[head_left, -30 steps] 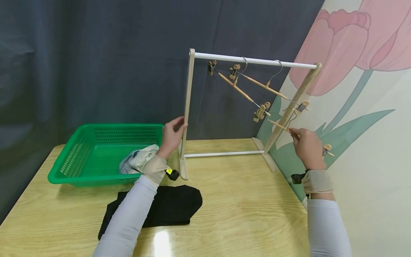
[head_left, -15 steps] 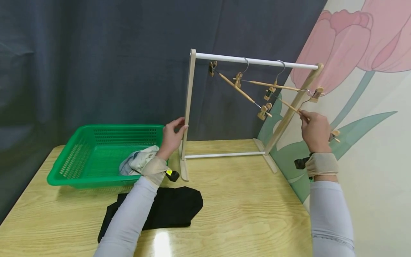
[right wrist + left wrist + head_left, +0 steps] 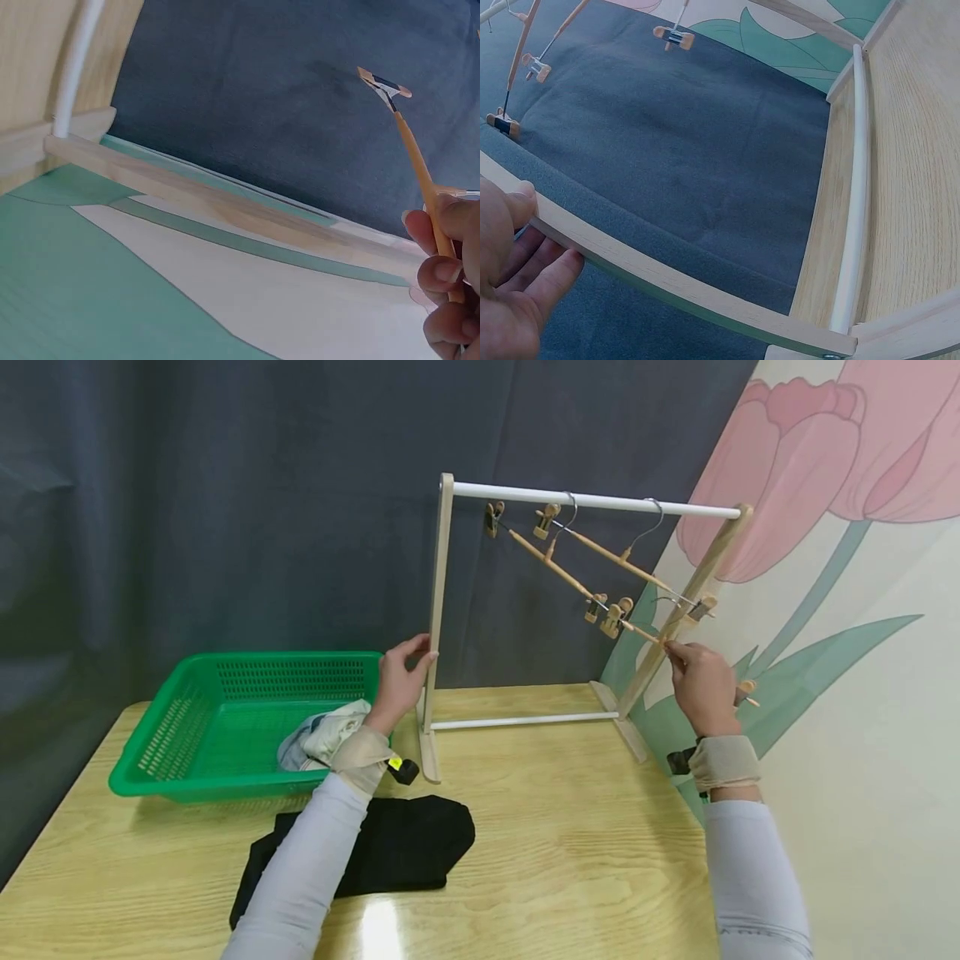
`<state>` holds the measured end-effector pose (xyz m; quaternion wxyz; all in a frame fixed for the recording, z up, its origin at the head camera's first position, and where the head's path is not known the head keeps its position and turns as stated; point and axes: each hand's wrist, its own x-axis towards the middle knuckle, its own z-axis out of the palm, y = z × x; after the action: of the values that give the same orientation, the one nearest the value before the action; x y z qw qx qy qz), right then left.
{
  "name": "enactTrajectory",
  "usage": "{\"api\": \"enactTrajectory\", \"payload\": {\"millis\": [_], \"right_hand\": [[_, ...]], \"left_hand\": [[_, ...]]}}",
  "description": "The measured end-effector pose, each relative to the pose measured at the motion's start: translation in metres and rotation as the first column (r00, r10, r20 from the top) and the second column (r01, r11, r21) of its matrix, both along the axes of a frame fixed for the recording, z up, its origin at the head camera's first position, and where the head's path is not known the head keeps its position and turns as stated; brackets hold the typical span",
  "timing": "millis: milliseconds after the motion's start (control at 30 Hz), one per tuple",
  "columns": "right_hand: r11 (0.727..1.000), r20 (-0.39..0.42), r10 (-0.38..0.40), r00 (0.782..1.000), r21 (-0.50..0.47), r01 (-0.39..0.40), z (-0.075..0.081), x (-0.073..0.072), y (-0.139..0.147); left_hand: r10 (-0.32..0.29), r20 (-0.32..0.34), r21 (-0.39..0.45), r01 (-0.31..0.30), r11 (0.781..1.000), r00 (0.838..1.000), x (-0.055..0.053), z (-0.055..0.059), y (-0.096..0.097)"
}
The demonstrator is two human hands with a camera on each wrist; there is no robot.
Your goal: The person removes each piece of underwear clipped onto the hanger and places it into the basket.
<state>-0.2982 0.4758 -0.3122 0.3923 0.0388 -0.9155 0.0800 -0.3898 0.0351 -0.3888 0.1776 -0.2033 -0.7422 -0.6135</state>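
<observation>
My left hand (image 3: 403, 681) pinches the left wooden post (image 3: 667, 279) of a small clothes rack between thumb and fingers. Off to the right, my right hand (image 3: 703, 687) grips a wooden clip hanger (image 3: 420, 161) by its bar. One clip of that hanger shows at its far end, and its other clip sticks out past the wrist. Its hook is partly visible near the right post. Two more clip hangers hang by metal hooks from the white top rail (image 3: 525, 494): the left hanger (image 3: 551, 560) and the right hanger (image 3: 622, 562).
A green plastic basket (image 3: 247, 783) with bundled light cloth (image 3: 322, 737) stands left on the wooden table (image 3: 555, 843). Folded black cloth (image 3: 405, 843) lies in front, partly beneath the left forearm. Behind is a dark curtain (image 3: 285, 510); a tulip-painted wall (image 3: 847, 693) borders the right.
My right hand rose to the right with its hanger, then came back down and left. The right hanger on the rail swung and returned to its slant. The left hand stayed on the post.
</observation>
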Motion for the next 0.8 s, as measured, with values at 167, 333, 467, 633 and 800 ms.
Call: {"api": "enactTrajectory", "payload": {"millis": [167, 333, 467, 633, 800], "right_hand": [[1.000, 0.042, -0.019, 0.999, -0.004, 0.019, -0.004, -0.001, -0.002], [1.000, 0.054, -0.022, 0.998, -0.005, 0.022, -0.001, -0.007, -0.004], [0.998, 0.041, -0.058, 0.997, -0.034, 0.059, 0.006, -0.015, -0.003], [0.986, 0.004, -0.136, 0.991, -0.100, 0.135, 0.019, -0.020, 0.001], [0.976, 0.011, -0.177, 0.984, -0.124, 0.177, 0.040, -0.022, 0.005]], "left_hand": [[0.003, -0.010, -0.001, -0.003, 1.000, 1.000, -0.001, 0.002, 0.000], [-0.002, -0.005, -0.006, 0.002, 1.000, 1.000, -0.001, -0.001, 0.001], [-0.012, 0.001, -0.013, 0.013, 1.000, 1.000, -0.001, -0.003, 0.001], [-0.015, 0.003, -0.017, 0.015, 1.000, 1.000, -0.002, -0.003, 0.002], [-0.007, 0.001, -0.017, 0.008, 1.000, 1.000, 0.000, -0.002, 0.000]]}}
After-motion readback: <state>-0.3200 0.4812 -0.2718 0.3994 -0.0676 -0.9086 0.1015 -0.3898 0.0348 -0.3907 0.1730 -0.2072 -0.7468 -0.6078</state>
